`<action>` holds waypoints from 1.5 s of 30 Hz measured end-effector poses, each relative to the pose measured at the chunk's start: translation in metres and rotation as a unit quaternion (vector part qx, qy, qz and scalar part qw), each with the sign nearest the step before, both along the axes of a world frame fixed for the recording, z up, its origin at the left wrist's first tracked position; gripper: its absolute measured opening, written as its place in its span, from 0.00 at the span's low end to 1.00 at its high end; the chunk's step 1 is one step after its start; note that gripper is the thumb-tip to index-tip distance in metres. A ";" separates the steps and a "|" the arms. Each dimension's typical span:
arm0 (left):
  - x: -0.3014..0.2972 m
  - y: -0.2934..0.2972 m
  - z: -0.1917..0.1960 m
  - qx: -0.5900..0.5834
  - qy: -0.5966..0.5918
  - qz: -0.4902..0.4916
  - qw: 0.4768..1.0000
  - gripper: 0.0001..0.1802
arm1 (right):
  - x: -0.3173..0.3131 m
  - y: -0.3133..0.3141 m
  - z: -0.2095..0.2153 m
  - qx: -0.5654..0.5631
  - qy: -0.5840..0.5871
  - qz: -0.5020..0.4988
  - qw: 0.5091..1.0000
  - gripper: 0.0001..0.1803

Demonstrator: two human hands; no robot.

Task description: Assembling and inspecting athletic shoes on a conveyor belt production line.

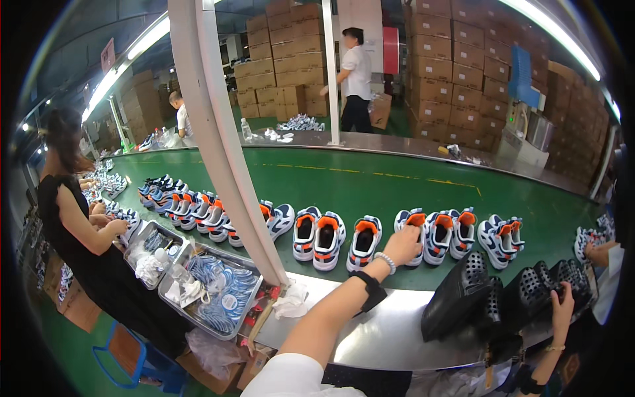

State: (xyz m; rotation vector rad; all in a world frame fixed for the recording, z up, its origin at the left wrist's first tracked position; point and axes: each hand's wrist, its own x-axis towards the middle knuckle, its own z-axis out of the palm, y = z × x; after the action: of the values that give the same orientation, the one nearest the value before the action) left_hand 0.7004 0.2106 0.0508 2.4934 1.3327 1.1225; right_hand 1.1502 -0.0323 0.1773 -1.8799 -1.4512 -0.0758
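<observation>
Sneakers stood in a long row on the green conveyor belt point(370, 182), toes pointing toward twelve o'clock, heels toward the person. The left hand point(403, 246) reached out to about one o'clock from the body, its forearm stretched diagonally across the steel table point(370, 331) with a bead bracelet and a dark wrist strap showing. It rested on the heel of a white-and-blue sneaker with orange lining point(411, 228), fingers curled over the collar; whether they truly gripped it or only touched could not be told (the knuckles hid the fingertips). That shoe's long axis ran roughly six to twelve o'clock, in line with the reaching arm, so the heel was the near end. Just beside it at nine o'clock stood another sneaker point(365, 241), and at three o'clock a further pair point(451, 233).

The right hand point(562, 306) lay well apart, at about four o'clock from the left, palm pressed against a stack of black perforated shoe moulds point(509, 294) leaning on the table edge, fingers spread and not closed round anything. The left hand was plainly the nearer one to the sneaker.

A tray of blue-and-white tags point(218, 291) sat at the left end of the table.
</observation>
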 end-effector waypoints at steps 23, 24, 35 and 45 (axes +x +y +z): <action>0.012 -0.019 -0.001 -0.115 0.242 0.101 0.958 0.13 | 0.055 0.008 -0.002 -0.071 -0.077 -0.066 0.992 0.29; 0.009 -0.019 -0.008 -0.115 0.238 0.103 0.959 0.13 | 0.054 0.001 0.003 -0.039 -0.083 -0.057 0.994 0.29; 0.000 -0.071 -0.011 -0.006 0.019 0.135 0.991 0.15 | -0.125 -0.071 0.101 0.092 0.028 -0.017 0.995 0.28; -0.034 -0.098 -0.064 -0.137 -0.241 0.034 0.960 0.25 | -0.349 0.093 0.023 -0.154 -0.186 0.173 0.955 0.16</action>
State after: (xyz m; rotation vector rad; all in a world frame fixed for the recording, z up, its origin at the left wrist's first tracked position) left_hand 0.6665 0.1131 -0.0136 1.8362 1.3222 1.3411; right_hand 0.8012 0.0602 0.2003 -1.8880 -2.1404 -0.0359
